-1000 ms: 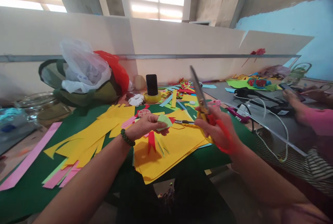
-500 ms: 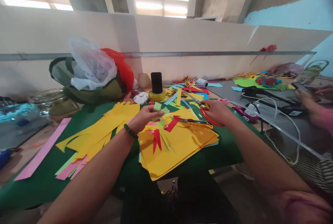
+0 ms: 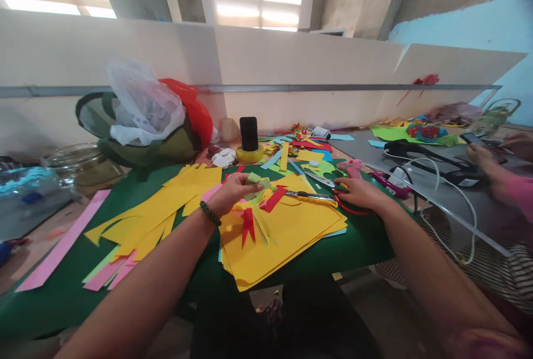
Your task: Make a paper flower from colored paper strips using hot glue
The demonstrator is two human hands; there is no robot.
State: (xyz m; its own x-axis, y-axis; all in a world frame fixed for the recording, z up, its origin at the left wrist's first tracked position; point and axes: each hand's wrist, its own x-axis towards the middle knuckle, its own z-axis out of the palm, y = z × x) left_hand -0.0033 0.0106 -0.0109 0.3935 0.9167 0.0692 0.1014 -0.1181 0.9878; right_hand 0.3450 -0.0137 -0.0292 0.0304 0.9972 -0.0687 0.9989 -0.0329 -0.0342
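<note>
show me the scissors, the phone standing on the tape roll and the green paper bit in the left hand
scissors (image 3: 328,182), head view, on the blades near the pivot
phone (image 3: 249,133), head view, middle of the dark screen
green paper bit (image 3: 252,178), head view, on the part above the fingers

Table (image 3: 33,248); green sheet (image 3: 62,292); yellow paper (image 3: 291,231) atop

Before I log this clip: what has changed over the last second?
The right hand has brought the red-handled scissors down from mid-air, blades up, to lie on the green mat, fingers still on the handle. The left hand has kept its pinch on the small green paper piece, moving a little farther out. The yellow sheets and the phone stayed put.
</note>
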